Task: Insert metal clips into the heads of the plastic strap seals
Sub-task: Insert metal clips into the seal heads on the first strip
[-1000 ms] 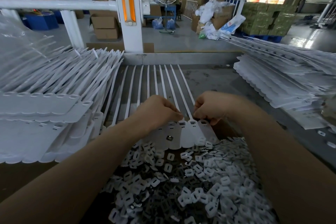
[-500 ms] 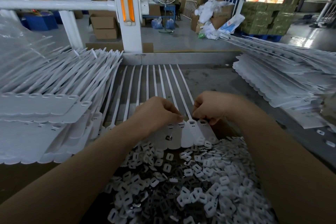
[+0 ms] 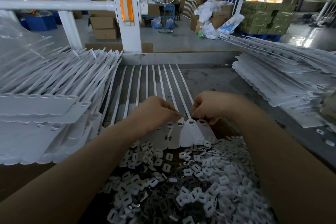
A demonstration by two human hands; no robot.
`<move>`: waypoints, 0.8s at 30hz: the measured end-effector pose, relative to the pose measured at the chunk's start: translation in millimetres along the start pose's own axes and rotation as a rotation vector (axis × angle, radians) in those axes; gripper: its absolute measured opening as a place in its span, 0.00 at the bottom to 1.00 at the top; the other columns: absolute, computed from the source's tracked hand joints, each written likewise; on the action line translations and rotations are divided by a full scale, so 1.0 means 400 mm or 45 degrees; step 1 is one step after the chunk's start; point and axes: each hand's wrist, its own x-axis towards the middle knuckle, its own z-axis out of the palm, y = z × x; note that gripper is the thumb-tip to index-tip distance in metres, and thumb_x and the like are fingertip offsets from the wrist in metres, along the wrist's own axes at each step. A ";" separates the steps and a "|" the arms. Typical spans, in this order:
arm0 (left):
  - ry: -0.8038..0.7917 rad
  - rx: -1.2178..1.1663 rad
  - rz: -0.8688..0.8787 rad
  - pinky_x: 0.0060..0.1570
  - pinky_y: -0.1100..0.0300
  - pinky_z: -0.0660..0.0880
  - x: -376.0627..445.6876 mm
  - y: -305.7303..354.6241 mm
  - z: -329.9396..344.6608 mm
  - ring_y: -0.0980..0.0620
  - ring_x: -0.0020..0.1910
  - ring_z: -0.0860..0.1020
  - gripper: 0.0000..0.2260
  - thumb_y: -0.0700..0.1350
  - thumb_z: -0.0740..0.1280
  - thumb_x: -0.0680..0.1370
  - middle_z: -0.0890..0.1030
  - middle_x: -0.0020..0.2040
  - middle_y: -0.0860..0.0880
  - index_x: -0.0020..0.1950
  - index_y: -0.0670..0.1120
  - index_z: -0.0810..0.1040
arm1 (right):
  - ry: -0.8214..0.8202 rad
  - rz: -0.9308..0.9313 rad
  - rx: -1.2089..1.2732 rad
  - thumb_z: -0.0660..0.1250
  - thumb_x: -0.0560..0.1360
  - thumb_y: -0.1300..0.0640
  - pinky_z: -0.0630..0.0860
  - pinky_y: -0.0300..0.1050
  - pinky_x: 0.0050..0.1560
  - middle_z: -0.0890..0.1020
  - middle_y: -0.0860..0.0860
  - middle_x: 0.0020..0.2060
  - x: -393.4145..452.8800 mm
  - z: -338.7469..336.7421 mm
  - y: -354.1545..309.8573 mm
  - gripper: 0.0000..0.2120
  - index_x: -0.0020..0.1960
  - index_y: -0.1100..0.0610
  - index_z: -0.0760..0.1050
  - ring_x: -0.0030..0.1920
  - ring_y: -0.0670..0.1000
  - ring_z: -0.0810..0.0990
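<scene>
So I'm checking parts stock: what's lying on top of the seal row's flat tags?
One small metal clip lies on the white plastic seal tags; loose white caps overlap their near ends. The left hand hides others.

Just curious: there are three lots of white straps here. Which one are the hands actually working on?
The fanned row of straps in the middle; both hands pinch at its heads. The left stack and right stack lie untouched.

We reach both bare forearms forward from the lower corners, converging toward the middle. Our left hand [image 3: 156, 113] is knuckles-up, fingers curled under, fingertips pinched together at its right edge. Our right hand [image 3: 209, 107] mirrors it, fingers curled down and tips drawn into a pinch. The two grips sit near each other, a narrow gap between them.
</scene>
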 end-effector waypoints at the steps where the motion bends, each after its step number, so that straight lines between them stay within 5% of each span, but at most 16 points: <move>1: 0.004 0.009 0.000 0.48 0.55 0.79 -0.001 -0.001 0.000 0.52 0.43 0.82 0.05 0.52 0.74 0.72 0.85 0.39 0.53 0.37 0.55 0.85 | 0.000 0.000 0.001 0.66 0.78 0.61 0.75 0.37 0.28 0.77 0.54 0.42 0.000 0.000 0.000 0.07 0.55 0.61 0.77 0.39 0.50 0.77; 13: 0.026 0.185 0.070 0.39 0.58 0.73 -0.009 -0.004 0.009 0.55 0.36 0.79 0.08 0.56 0.72 0.73 0.83 0.34 0.53 0.36 0.54 0.83 | -0.006 -0.003 -0.007 0.66 0.78 0.60 0.75 0.37 0.28 0.77 0.53 0.41 0.006 0.000 0.003 0.06 0.54 0.60 0.78 0.39 0.49 0.77; 19: 0.014 0.246 0.011 0.60 0.44 0.73 -0.007 0.002 0.015 0.53 0.46 0.79 0.08 0.56 0.73 0.71 0.82 0.38 0.54 0.37 0.54 0.82 | 0.001 0.005 -0.015 0.66 0.78 0.60 0.75 0.37 0.27 0.78 0.54 0.44 0.012 -0.002 0.005 0.07 0.55 0.59 0.77 0.41 0.50 0.78; 24: 0.040 0.314 -0.109 0.63 0.43 0.70 -0.004 0.011 0.012 0.46 0.58 0.73 0.11 0.59 0.76 0.67 0.77 0.45 0.54 0.39 0.55 0.79 | 0.001 0.002 -0.015 0.67 0.77 0.60 0.76 0.37 0.28 0.78 0.54 0.44 0.015 0.000 0.006 0.06 0.53 0.59 0.77 0.41 0.50 0.78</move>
